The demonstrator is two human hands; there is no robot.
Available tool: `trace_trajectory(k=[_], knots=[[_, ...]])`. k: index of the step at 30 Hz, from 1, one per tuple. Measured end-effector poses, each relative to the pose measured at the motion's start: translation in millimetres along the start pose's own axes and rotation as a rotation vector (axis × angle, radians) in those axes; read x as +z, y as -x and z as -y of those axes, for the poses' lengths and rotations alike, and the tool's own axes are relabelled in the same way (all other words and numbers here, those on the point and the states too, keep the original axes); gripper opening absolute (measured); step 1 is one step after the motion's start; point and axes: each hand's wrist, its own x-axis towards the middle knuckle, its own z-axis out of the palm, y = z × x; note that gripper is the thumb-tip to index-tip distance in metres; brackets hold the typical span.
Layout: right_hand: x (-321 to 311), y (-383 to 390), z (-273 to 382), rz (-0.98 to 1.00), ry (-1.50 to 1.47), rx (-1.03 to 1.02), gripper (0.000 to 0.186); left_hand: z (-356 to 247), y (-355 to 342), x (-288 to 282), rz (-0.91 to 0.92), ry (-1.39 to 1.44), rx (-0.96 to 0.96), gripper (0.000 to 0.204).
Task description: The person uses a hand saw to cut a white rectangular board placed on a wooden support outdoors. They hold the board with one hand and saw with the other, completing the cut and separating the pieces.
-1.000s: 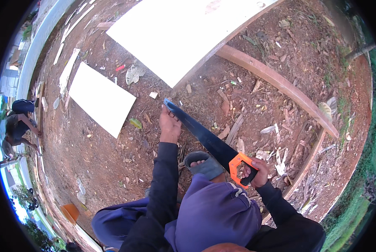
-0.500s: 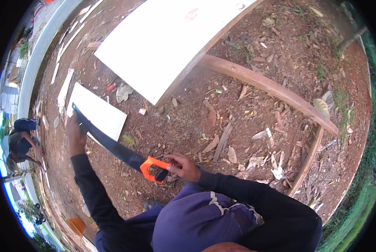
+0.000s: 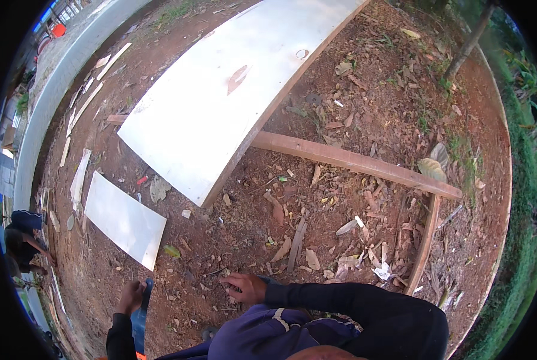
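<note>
My left hand (image 3: 130, 298) is closed around the tip end of a handsaw (image 3: 139, 327) at the lower left. Its dark blade runs down beside my sleeve, and only a sliver of its orange handle shows at the lower edge. In front of my lap, my right hand (image 3: 246, 288) holds nothing, its fingers apart and pointing left. Just beyond the saw tip, a small white rectangular board (image 3: 124, 219) lies on the dirt. Farther off, a large white panel (image 3: 202, 102) rests over a reddish wooden beam (image 3: 352, 159).
Another wooden strip (image 3: 425, 243) meets the beam's right end. Dry leaves and wood scraps litter the soil. Thin pale offcuts (image 3: 88, 105) lie at the far left, near a pale curb (image 3: 58, 81). A bent-over person (image 3: 25, 240) is at the left edge. A thin trunk (image 3: 469, 45) stands far right.
My left hand has brought the saw down and back toward me, swinging its handle to the lower edge. My right hand has let go of the orange handle. The view has shifted.
</note>
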Motion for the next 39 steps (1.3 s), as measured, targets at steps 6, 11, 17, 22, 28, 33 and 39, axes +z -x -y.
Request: trace_trajectory(k=[6,11,17,22,28,33,39], knots=[[0,-3,-2,-0.016,0.037,0.030,0.044,-33,88,66,0.240,-0.081,-0.204,0.040],[-4,-10,8,-0.055,0.038,-0.001,0.038,7,134,116,0.334,-0.009,-0.364,0.040],[6,-14,23,-0.092,0.030,0.116,0.033,8,176,155,0.228,-0.020,-0.480,0.037],[-12,-22,-1,-0.210,-0.275,0.299,0.030,-6,186,157,0.122,0.093,-0.445,0.037],[-51,-39,1,-0.400,-0.205,0.299,0.029,14,169,182,-0.067,0.228,-0.314,0.039],[-39,-33,-9,-0.406,-0.091,0.283,0.032,5,144,186,-0.039,0.258,-0.268,0.041],[21,-16,24,-0.124,0.422,0.070,0.035,21,144,187,-0.202,0.363,-0.299,0.037]])
